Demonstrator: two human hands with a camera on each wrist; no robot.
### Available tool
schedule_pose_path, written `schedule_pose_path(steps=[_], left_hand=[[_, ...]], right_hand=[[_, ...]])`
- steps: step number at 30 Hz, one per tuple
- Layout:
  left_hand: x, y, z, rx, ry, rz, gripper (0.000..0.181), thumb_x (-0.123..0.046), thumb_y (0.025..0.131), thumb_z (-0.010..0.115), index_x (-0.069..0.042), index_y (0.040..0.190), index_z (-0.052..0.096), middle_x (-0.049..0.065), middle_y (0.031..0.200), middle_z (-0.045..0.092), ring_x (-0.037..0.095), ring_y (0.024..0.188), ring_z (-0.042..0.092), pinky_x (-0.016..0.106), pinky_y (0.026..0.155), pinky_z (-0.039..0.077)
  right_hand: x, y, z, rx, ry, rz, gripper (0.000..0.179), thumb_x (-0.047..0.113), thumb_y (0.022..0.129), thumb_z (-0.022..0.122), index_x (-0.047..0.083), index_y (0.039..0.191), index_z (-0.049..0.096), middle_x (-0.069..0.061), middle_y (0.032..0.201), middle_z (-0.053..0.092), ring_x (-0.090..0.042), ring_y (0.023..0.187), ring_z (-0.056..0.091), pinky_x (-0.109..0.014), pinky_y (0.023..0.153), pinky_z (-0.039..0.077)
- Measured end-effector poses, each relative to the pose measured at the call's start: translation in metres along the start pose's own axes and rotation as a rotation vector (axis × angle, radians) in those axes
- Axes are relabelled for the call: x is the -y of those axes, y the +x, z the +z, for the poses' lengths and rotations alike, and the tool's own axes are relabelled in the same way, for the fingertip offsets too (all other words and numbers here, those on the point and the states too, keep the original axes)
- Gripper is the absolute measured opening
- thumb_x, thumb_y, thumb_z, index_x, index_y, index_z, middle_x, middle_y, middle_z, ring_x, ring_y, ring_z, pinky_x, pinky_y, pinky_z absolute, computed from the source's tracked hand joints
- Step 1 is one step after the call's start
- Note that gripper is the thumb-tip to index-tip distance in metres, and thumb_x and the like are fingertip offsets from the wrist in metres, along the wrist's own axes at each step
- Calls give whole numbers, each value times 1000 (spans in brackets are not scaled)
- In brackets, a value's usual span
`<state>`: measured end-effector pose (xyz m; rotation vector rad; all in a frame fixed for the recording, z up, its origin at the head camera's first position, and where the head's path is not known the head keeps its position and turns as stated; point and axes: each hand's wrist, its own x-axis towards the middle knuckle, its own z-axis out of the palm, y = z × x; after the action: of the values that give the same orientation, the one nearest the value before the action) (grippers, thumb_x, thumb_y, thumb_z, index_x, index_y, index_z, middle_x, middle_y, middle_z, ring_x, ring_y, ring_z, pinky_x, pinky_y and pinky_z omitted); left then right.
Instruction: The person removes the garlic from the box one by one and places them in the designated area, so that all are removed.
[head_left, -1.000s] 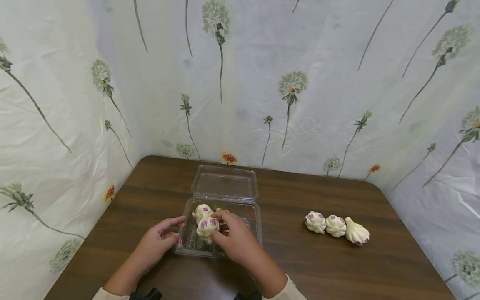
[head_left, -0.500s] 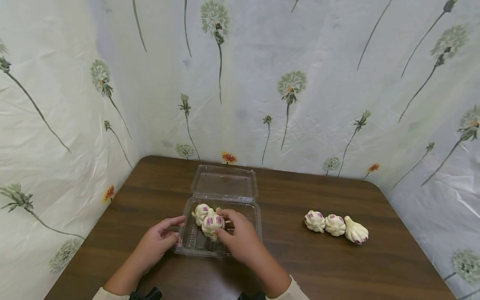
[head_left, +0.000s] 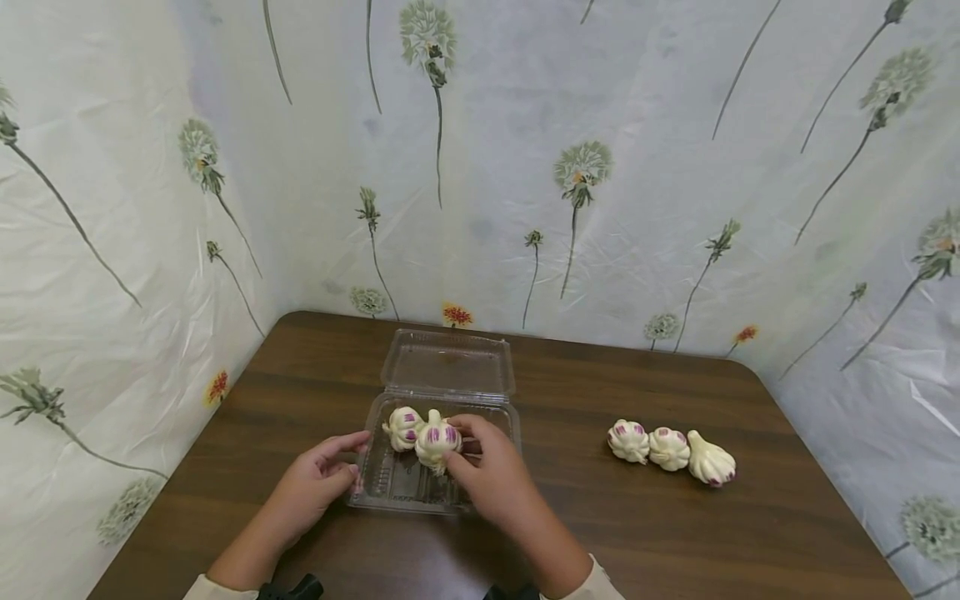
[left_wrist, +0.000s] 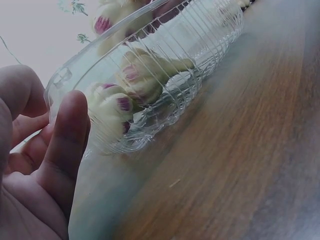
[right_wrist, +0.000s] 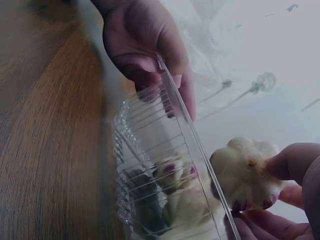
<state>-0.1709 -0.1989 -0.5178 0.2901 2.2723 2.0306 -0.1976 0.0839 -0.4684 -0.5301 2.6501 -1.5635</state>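
Here, the right hand point(head_left: 491, 471) pinches a garlic bulb point(head_left: 436, 445); the left hand point(head_left: 317, 477) grips a clear container point(head_left: 401, 485)

1. Plastic box point(head_left: 405, 505): clear, with ribbed walls; stands on the table point(head_left: 600, 533), lid point(head_left: 450, 364) folded back at the far side; left edge held by the left hand point(head_left: 318, 477).
2. Held garlic bulb point(head_left: 437, 446): off-white with purple patches; pinched in the right hand point(head_left: 489, 468) above the box, stem toward the lid.
3. Two garlic bulbs point(left_wrist: 110, 107): similarly coloured, lying close together inside the box.
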Motion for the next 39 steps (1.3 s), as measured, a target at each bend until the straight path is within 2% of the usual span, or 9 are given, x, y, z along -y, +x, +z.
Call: schedule_pose_path(steps=[11,20,39], left_hand=[[2,0,-1,-3,2,0,49,3,100,59,4,149,52,29,136,55,11,81,67,25,74,60],[4,1,-1,-2,6,-30,48,0,101,59,1,149,53,27,137,55,12,81,67,26,74,60],[7,3,-2,-8,16,-43,47,0,101,58,-1,149,55,26,137,55,13,81,67,26,74,60]], right_hand=[[-6,-2,-8,-68,39,23,35,16,98,73,14,132,65,-7,126,67,-23,113,69,-31,95,59],[-11,-7,-18,-127,59,45,34,14,96,73,17,130,67,-6,123,70,-23,113,69,-38,98,59],[-21,-16,-32,-202,78,75,39,11,96,74,14,134,65,-7,129,69,-24,114,70,-34,98,59]])
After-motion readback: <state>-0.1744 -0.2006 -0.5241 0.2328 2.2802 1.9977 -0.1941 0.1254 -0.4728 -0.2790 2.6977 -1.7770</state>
